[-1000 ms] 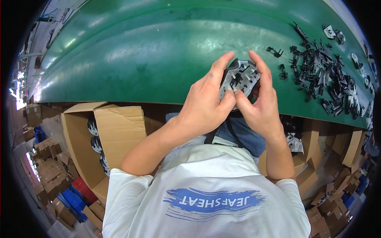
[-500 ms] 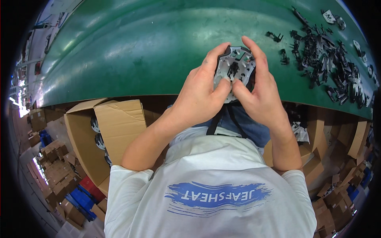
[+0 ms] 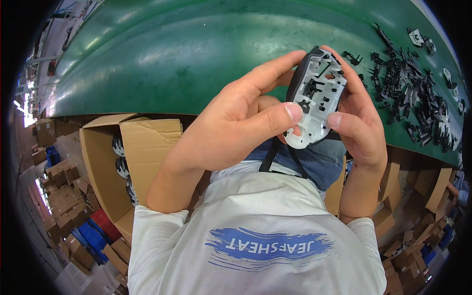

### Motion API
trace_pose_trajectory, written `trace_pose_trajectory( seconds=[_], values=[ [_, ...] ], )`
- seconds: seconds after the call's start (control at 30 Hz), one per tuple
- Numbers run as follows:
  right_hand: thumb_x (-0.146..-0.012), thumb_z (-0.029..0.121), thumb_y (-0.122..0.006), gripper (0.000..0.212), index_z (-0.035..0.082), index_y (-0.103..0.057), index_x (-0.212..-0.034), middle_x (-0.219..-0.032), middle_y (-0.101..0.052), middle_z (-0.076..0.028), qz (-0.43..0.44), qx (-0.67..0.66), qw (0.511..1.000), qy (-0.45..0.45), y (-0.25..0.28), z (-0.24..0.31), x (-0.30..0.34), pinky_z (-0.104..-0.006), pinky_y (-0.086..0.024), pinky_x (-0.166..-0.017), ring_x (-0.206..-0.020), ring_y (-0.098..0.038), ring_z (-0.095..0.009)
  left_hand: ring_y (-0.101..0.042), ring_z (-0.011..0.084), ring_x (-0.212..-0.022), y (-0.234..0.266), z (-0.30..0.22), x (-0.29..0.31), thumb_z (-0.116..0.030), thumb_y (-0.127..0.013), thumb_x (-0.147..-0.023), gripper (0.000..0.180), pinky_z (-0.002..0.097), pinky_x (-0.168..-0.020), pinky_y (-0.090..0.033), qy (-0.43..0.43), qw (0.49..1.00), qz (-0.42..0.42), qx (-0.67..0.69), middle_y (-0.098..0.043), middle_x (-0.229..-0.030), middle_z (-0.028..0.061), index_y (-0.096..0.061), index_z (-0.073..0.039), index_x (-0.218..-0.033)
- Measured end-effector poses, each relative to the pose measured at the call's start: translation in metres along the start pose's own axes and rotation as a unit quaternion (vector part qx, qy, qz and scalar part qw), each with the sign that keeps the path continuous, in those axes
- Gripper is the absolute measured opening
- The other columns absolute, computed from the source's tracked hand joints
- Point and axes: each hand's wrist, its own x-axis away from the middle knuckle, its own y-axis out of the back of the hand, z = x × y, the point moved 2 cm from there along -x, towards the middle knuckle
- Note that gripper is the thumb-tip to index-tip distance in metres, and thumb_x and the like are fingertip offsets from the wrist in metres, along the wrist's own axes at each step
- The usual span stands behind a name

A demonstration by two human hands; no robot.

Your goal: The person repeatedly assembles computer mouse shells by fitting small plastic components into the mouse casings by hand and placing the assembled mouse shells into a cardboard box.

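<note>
A light-grey and black plastic mouse shell (image 3: 314,127) is held up over the near edge of the green table, its hollow inner side facing me. Small black parts sit within it. My left hand (image 3: 241,115) grips its left side, the thumb pressing on the inner face near the lower end and the fingers behind the black rim. On the other side, my right hand (image 3: 361,125) wraps round the shell, thumb at the lower right edge. The shell's outer side is hidden.
A pile of small black plastic parts (image 3: 408,86) lies on the green table (image 3: 147,64) at the right, with grey pieces (image 3: 415,37) beside it. An open cardboard box (image 3: 150,152) at the left holds similar shells (image 3: 121,167). More cartons (image 3: 69,196) stand on the floor.
Both hands have moved right with the shell. It has turned and tilted, showing more of its inner side, and my left thumb has shifted on it.
</note>
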Motion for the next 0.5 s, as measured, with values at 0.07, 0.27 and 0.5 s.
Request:
trace_pose_trajectory(
  seconds=[0.07,0.27,0.5],
  values=[
    [-0.086,0.006,-0.068,0.096,-0.001,-0.028,-0.173,-0.157,-0.050,-0.024,0.000,-0.014,1.000,-0.005,0.000,0.002,0.001,-0.0407,-0.052,-0.113,-0.135,-0.066,-0.029,-0.065,0.0257,-0.133,0.000,0.001,0.000,-0.013,-0.064,-0.105,0.077,0.0378,-0.100,-0.061,-0.002,1.000,-0.004,0.007,-0.047,-0.166,0.0231,-0.028,0.005,-0.171],
    [-0.081,0.019,-0.077,0.103,-0.004,-0.031,-0.171,-0.160,-0.053,-0.021,-0.035,0.011,0.999,-0.027,-0.012,0.011,0.003,-0.0399,-0.040,-0.125,-0.147,-0.056,-0.028,-0.063,0.0279,-0.138,0.008,0.008,0.004,-0.021,-0.065,-0.105,0.081,0.0389,-0.103,-0.060,0.009,0.999,0.005,0.046,-0.046,-0.166,0.0242,-0.027,0.004,-0.172],
    [-0.084,0.016,-0.079,0.100,-0.003,-0.032,-0.171,-0.159,-0.054,-0.020,-0.041,0.014,0.998,-0.049,-0.026,0.015,0.005,-0.0408,-0.046,-0.121,-0.141,-0.061,-0.027,-0.060,0.0259,-0.138,0.007,0.028,0.010,-0.053,-0.045,-0.117,0.078,0.0369,-0.099,-0.060,-0.009,0.994,-0.014,0.112,-0.044,-0.166,0.0184,-0.025,-0.004,-0.174]
  ],
)
